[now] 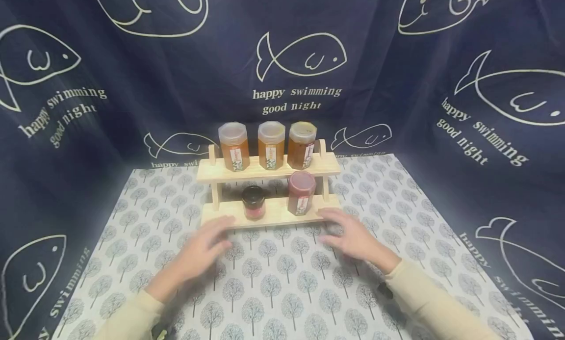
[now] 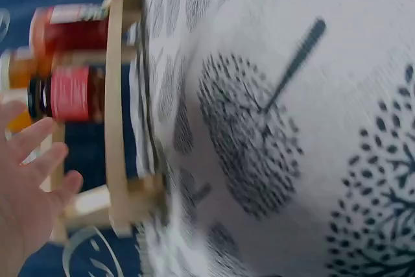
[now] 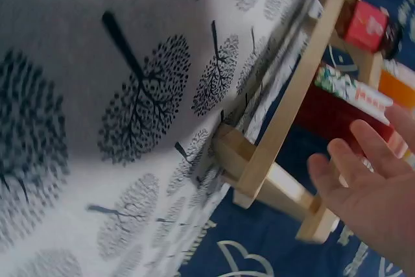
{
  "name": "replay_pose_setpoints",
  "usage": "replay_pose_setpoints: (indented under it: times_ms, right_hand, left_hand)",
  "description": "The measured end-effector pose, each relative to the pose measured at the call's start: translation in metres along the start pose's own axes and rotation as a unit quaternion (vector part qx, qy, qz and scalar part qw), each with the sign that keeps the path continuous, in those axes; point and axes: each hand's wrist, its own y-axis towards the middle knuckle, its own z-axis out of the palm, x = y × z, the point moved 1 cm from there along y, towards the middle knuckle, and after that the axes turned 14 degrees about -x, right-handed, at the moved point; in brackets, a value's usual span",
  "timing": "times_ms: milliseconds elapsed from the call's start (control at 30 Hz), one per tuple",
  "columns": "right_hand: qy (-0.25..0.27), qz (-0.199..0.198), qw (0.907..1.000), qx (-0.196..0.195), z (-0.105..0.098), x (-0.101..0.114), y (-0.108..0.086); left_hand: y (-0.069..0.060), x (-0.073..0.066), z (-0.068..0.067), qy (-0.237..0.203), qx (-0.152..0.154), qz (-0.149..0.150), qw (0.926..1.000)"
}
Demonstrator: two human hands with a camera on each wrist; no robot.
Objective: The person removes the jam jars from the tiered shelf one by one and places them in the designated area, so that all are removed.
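Observation:
A two-tier wooden rack (image 1: 269,219) stands on the table, with three honey-coloured jars on its upper shelf: a left jar (image 1: 234,146), a middle jar (image 1: 271,146) and a right jar (image 1: 302,146). The lower shelf carries a small black-lidded jar (image 1: 253,202) and a larger dark red jar (image 1: 301,193). My left hand (image 1: 198,251) is near the rack's front left end, fingers spread and holding nothing. Near the front right end, my right hand (image 1: 353,236) has loosely extended fingers, also with nothing in them. Whether either hand touches the wood I cannot tell.
A white cloth with grey trees (image 1: 273,286) covers the table. Dark blue fabric (image 1: 300,11) printed with fish and lettering hangs behind the rack and along both sides.

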Motion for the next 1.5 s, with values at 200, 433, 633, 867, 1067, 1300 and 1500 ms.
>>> replay_pose_setpoints:
  times_ms: [200,433,633,867,1067,1300,1500]
  right_hand:
    - [0.218,0.090,0.9675,-0.091,-0.007,-0.015,0.011]
    - [0.304,0.132,0.9357,-0.121,0.006,-0.021,0.025]
    - [0.337,0.142,0.9223,-0.126,0.026,-0.013,0.045]
    - [0.312,0.142,0.9315,-0.121,0.046,-0.010,0.062]
    - [0.300,0.160,0.9313,-0.130,0.053,-0.012,0.065]
    - [0.318,0.161,0.9251,-0.130,0.061,-0.009,0.068]
    - [0.293,0.156,0.9336,-0.136,0.066,-0.002,0.070]
  left_hand:
    - [0.013,0.040,-0.021,-0.180,-0.098,-0.195,0.9593]
    - [0.024,0.088,-0.026,-0.238,-0.040,-0.252,0.9373]
    - [0.031,0.109,-0.022,-0.239,0.009,-0.262,0.9350]
    - [0.037,0.120,-0.016,-0.253,0.020,-0.265,0.9303]
    - [0.038,0.120,-0.010,-0.212,0.045,-0.252,0.9432]
    - [0.034,0.113,-0.008,-0.192,0.042,-0.240,0.9505]
    - [0.033,0.110,-0.008,-0.206,0.041,-0.239,0.9481]
